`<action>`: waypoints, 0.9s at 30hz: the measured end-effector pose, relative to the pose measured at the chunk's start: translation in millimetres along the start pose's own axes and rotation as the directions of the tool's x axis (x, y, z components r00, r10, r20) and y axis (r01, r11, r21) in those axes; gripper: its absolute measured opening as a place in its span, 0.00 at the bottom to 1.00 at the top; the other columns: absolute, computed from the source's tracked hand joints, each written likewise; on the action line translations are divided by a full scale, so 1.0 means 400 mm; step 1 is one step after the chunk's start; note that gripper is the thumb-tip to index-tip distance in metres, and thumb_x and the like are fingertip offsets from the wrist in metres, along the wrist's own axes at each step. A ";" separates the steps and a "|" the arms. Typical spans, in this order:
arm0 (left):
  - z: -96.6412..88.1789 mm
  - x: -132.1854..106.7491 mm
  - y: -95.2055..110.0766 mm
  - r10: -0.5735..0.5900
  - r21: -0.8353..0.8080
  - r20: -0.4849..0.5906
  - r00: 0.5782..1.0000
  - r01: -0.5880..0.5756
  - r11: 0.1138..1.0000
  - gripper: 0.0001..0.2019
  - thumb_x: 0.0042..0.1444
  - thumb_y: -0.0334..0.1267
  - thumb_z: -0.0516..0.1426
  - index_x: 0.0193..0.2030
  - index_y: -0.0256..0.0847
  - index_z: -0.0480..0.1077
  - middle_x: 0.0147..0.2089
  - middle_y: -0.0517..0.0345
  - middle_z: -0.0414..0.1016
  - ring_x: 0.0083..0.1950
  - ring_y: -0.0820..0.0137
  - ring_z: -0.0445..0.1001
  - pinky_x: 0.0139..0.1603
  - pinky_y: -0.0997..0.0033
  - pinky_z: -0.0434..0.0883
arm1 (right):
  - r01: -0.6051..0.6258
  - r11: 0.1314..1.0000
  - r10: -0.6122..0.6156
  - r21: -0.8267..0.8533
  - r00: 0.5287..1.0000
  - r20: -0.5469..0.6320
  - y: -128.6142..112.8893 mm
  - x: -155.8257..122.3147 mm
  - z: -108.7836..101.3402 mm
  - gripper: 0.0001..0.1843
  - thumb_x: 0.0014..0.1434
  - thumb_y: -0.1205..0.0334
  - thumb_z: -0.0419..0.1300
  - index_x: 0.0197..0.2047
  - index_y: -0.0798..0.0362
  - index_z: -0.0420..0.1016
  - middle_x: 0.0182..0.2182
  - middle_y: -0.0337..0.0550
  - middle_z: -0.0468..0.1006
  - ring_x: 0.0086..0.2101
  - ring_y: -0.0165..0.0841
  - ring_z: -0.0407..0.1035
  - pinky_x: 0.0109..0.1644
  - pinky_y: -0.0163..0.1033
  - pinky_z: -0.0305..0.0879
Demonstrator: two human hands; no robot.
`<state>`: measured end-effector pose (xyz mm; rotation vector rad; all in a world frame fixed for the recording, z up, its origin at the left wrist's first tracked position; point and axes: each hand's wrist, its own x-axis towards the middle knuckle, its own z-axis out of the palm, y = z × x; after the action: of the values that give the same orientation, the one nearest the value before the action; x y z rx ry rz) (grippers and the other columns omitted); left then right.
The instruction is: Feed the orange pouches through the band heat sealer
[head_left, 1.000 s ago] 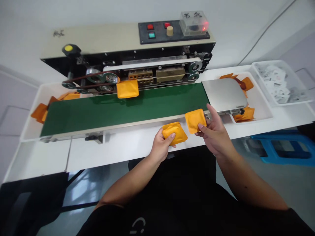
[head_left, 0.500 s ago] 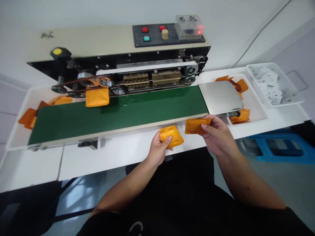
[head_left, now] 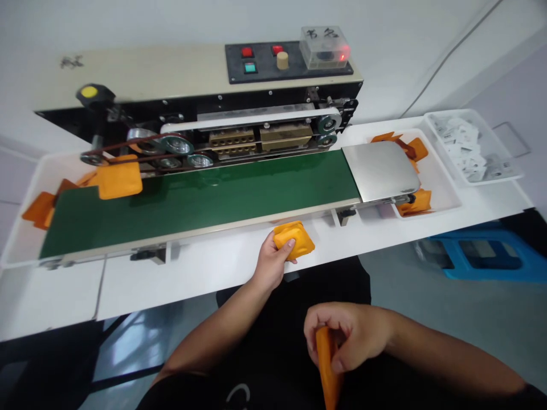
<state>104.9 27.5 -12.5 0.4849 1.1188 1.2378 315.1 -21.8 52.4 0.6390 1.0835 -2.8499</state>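
Observation:
My left hand (head_left: pixel 270 262) is shut on an orange sealed pouch (head_left: pixel 294 241) and rests just over the white table edge (head_left: pixel 205 279), close to the conveyor's front rail. My right hand (head_left: pixel 348 336) is drawn back near my body, pinching a second orange pouch (head_left: pixel 328 364) that is turned edge-on, its lower end cut off by the frame. A third orange pouch (head_left: pixel 119 177) lies on the green conveyor belt (head_left: pixel 200 208) at the left, partly under the sealer's wheels and drive belts (head_left: pixel 177 145).
The band sealer's control panel (head_left: pixel 288 61) stands behind the belt. A steel infeed plate (head_left: pixel 380 171) adjoins its right end. Orange pouches lie in white trays at both ends. A white bin (head_left: pixel 468 148) holds several small printed packets. A blue stool (head_left: pixel 482 259) stands on the floor at right.
My right hand has pulled back from the table toward my body, turning its pouch edge-on. The pouch on the belt has travelled left. My left hand has barely moved.

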 end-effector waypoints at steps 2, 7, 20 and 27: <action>-0.002 0.000 0.000 0.006 0.006 0.000 1.000 -0.006 1.000 0.31 0.52 0.54 0.77 0.56 0.40 0.76 0.49 0.50 0.83 0.39 0.67 0.80 0.25 0.76 0.73 | -0.028 0.984 0.035 -0.176 0.999 0.038 -0.060 -0.036 -0.012 0.28 0.51 0.60 0.81 0.53 0.54 0.79 0.42 0.43 0.82 0.35 0.28 0.76 0.38 0.30 0.72; -0.011 -0.002 0.001 0.017 0.016 -0.007 1.000 -0.017 1.000 0.31 0.53 0.53 0.76 0.56 0.40 0.76 0.50 0.50 0.83 0.40 0.66 0.81 0.25 0.76 0.73 | -0.092 0.884 0.051 -0.458 0.994 -0.102 -0.221 -0.136 -0.047 0.28 0.61 0.64 0.73 0.64 0.50 0.79 0.37 0.39 0.84 0.28 0.27 0.76 0.31 0.28 0.70; -0.012 -0.017 0.021 0.019 0.030 -0.051 0.998 -0.018 0.999 0.30 0.52 0.53 0.76 0.55 0.40 0.76 0.49 0.50 0.83 0.42 0.64 0.82 0.25 0.77 0.72 | 0.466 0.804 -0.515 -0.369 0.237 -0.824 -0.570 -0.121 -0.322 0.07 0.70 0.71 0.65 0.38 0.53 0.75 0.31 0.43 0.81 0.26 0.27 0.76 0.31 0.30 0.79; -0.011 -0.013 0.020 0.013 0.017 -0.056 0.998 -0.012 1.000 0.31 0.52 0.53 0.77 0.55 0.40 0.75 0.48 0.51 0.82 0.41 0.66 0.81 0.25 0.77 0.73 | 0.384 0.859 -0.444 -0.338 0.232 -0.865 -0.603 -0.071 -0.304 0.12 0.72 0.75 0.61 0.36 0.54 0.74 0.28 0.46 0.82 0.26 0.28 0.77 0.30 0.29 0.79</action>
<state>97.4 24.0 -6.0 0.4727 1.1760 1.2599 345.3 235.7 133.4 2.5711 1.5860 -2.6373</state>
